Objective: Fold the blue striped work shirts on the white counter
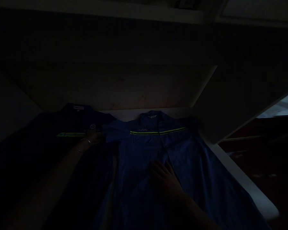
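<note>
My right hand [162, 171] lies open and flat on the front of the blue shirt [144, 153], with the fingers spread a little. My left hand [94, 138] is by the chest of the dark shirt [69, 123], close to the end of the blue shirt's sleeve [114, 131]. It is so dark there that I cannot tell if its fingers pinch any cloth or just rest. A thin bracelet [86, 140] is around that wrist. The blue shirt is spread out with its collar [153, 115] at the far end, near the back wall [139, 86], and its front up, so I can see the bright stripe [146, 132] across the chest. I think my right palm is flat because that pins soft cloth without bunching it up. The dark shirt lies on the left the same way, collar away from me, with a round badge [93, 126] and a green stripe [72, 134] showing. Maybe they both face up so the fronts are easy to reach. Under them is a pale surface [261, 204]; I cannot tell if it is a table or a bed. A big side board [230, 105] stands on the right.
</note>
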Demonstrator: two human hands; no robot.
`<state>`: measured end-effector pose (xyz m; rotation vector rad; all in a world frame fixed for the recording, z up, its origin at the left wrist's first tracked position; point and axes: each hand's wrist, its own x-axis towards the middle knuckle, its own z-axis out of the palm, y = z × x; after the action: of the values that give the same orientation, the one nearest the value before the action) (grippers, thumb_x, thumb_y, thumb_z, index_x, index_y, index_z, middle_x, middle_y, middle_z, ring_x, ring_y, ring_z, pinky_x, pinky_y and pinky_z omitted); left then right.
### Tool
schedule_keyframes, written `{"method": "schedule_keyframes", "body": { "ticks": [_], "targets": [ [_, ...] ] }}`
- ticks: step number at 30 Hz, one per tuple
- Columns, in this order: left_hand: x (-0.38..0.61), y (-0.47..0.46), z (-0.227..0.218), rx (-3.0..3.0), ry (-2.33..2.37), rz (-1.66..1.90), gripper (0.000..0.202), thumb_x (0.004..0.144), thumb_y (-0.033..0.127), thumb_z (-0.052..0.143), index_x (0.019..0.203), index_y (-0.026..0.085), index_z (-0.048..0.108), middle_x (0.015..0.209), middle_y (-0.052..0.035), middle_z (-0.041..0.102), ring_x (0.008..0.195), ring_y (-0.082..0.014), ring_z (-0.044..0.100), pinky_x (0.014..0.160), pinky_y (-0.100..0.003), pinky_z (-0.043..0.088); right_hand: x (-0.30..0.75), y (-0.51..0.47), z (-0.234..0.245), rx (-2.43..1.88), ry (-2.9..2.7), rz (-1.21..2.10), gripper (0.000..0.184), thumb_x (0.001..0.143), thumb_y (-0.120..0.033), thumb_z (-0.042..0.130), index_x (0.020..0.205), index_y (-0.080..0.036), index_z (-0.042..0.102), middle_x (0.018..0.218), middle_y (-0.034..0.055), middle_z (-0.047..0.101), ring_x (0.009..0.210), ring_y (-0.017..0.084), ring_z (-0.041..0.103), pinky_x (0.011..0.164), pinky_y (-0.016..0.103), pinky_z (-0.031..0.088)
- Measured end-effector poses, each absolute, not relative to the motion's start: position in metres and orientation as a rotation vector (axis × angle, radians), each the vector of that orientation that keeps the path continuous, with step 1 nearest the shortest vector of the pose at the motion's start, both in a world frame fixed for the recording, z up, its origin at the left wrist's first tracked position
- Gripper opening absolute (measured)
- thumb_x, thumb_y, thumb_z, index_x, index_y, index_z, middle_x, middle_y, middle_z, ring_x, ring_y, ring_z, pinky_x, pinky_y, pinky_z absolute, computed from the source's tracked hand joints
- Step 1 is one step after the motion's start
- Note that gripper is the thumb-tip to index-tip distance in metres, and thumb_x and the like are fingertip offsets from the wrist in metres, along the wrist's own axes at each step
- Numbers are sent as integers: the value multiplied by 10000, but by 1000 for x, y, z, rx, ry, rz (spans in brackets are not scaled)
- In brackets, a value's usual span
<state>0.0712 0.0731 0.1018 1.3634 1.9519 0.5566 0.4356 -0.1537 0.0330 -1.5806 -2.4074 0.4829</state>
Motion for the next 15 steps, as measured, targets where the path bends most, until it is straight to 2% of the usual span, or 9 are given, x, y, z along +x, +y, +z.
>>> {"method": "schedule_keyframes", "body": {
  "ticks": [2,4,7,9,12,15],
  "targets": [
    [65,74,103,1345,1968,598,342,978,355,417,1128,85,566,955,-78,698,742,-143,669,670,-311,566,434,-155,36,-1566,-2417,494,493,975,-379,435,1466,-367,385,1521,49,396,1416,342,302,1120,705,123],
    [65,80,108,1397,2004,668,372,981,388,391,1161,109,558,990,-83,685,812,-166,671,729,-345,566,428,-159,40,-1519,-2462,522,530,970,-424,441,1487,-372,336,1549,58,339,1431,353,263,1112,723,94],
    [80,90,119,1563,2052,796,398,929,395,453,1178,103,559,1149,-148,644,1083,-254,612,944,-418,493,414,-169,46,-1357,-2566,606,579,956,-461,469,1498,-411,270,1577,33,264,1442,355,229,1108,731,48],
    [103,89,124,1841,2007,864,397,874,378,526,1176,125,575,1242,-155,596,1210,-278,529,1053,-426,410,403,-175,50,-1274,-2598,646,598,954,-466,475,1502,-425,239,1582,19,239,1445,351,220,1113,721,32],
    [157,72,124,2361,1714,872,358,890,329,481,1182,151,588,1248,-128,587,1191,-243,533,1067,-379,401,385,-180,50,-1234,-2609,640,638,946,-491,480,1512,-422,193,1587,13,203,1449,368,182,1103,736,53],
    [212,49,109,2568,1478,786,385,928,340,424,1222,146,581,1298,-123,579,1172,-229,552,1042,-362,427,367,-187,39,-1260,-2598,599,683,935,-511,487,1523,-406,155,1589,23,168,1441,407,163,1061,785,112]
  ]
}}
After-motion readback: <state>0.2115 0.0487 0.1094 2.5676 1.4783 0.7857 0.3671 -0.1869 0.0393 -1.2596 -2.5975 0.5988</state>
